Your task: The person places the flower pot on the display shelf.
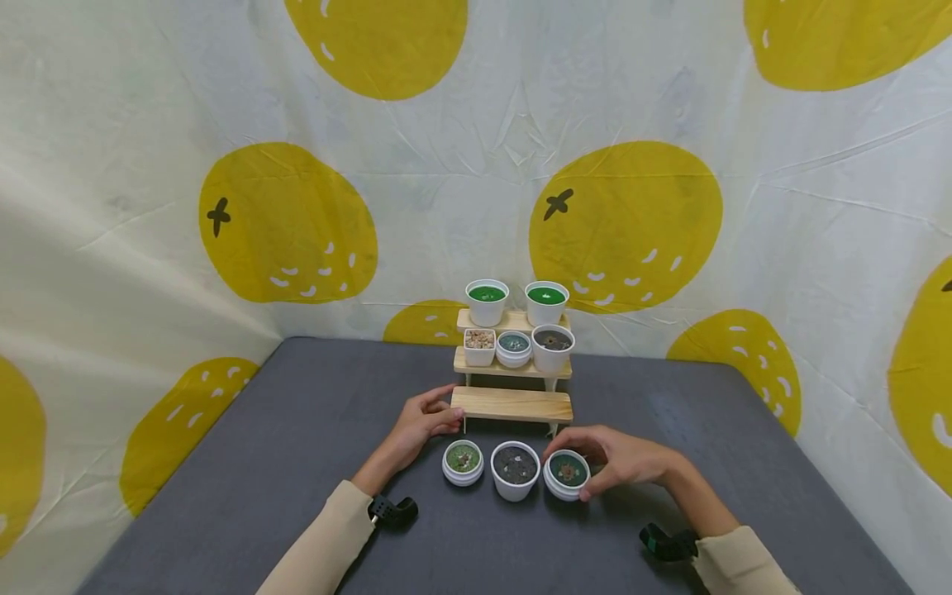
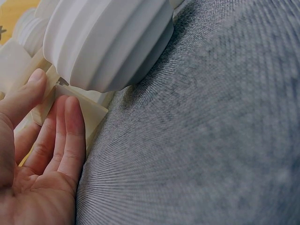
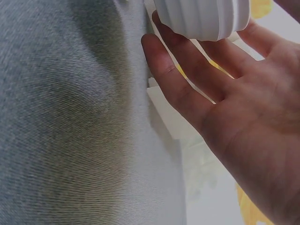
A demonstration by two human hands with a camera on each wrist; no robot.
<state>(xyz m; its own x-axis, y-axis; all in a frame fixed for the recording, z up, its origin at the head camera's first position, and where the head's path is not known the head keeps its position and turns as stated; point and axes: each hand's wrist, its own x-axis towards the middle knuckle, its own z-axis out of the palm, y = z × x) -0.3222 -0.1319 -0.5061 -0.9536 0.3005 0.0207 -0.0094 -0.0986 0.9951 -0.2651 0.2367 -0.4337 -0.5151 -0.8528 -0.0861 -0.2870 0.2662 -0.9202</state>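
A three-step wooden display stand (image 1: 513,403) stands on the table. My left hand (image 1: 418,425) pinches the left end of its lowest step, thumb at the front and index finger behind; in the left wrist view the fingers (image 2: 72,117) lie against the pale wood. A small white ribbed pot (image 1: 568,471) with a dark green filling and a brownish middle is in my right hand (image 1: 625,459), between thumb and fingers. Left of it are a taller white cup (image 1: 515,469) with dark grey filling and a white ribbed pot (image 1: 463,461) with speckled light green filling.
Two white cups with bright green filling, one on the left (image 1: 487,304) and one on the right (image 1: 546,304), stand on the top step. The middle step bears a square pot (image 1: 479,347), a ribbed pot (image 1: 513,350) and a grey-filled cup (image 1: 552,350). Patterned cloth (image 1: 446,207) hangs behind.
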